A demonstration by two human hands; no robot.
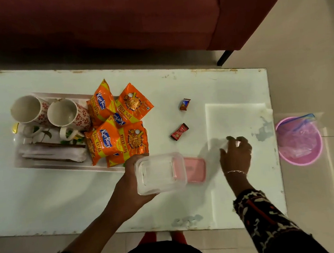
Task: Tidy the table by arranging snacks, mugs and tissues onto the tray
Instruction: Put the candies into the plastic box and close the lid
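Note:
A white tray (68,166) on the table's left holds two white mugs with red flowers (29,111) (68,114), folded tissues (53,154) and several orange Kurkure snack packets (119,122). My left hand (132,181) grips a clear plastic container (160,173) just above the table, near the tray's right end. A pink lid (195,169) lies flat beside the container. My right hand (236,154) hovers with fingers spread over a white sheet (236,116), holding nothing. Two small wrapped sweets, an orange-blue one (184,104) and a red one (179,132), lie loose between tray and sheet.
The white table (48,207) has chipped edges. A pink bucket lined with a plastic bag (298,141) stands on the floor off the table's right end. A dark red sofa (112,20) runs along the far side.

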